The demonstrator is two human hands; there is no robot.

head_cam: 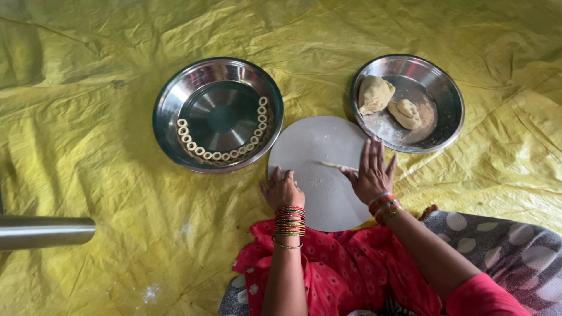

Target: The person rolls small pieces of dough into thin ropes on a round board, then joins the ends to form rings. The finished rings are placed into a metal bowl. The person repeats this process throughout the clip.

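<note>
On the round grey rolling board (319, 155), the right hand (371, 173) is lying flat, fingers spread wide and gripping nothing, its fingertips pressing down on one end of a thin rope of dough (335, 166). That strand is stretching leftward across the middle of the board, pale and slender, touching the board along its whole length. The left hand (282, 188) is resting at the board's near-left edge with its fingers curled loosely inward; it is holding nothing that shows, just steadying the rim. Both wrists are carrying stacks of red and gold bangles (289, 220).

By the look of it, the rolling step is in hand: the rope is being thinned under the open palm. A next move would seem to call for light, even pressure, so the strand is not snapping or flattening, and then for a pinch to lift it.

Beyond the board, to the upper left, a steel bowl (170, 105) is holding a curved row of small dough rings (222, 153) laid along its inner base. To the upper right, a second steel plate (448, 96) is carrying two lumps of dough (389, 102) on a dusting of flour. Everything is sitting on a crinkled yellow plastic sheet (88, 164), and a steel cylinder (44, 231) is poking in from the left edge.
</note>
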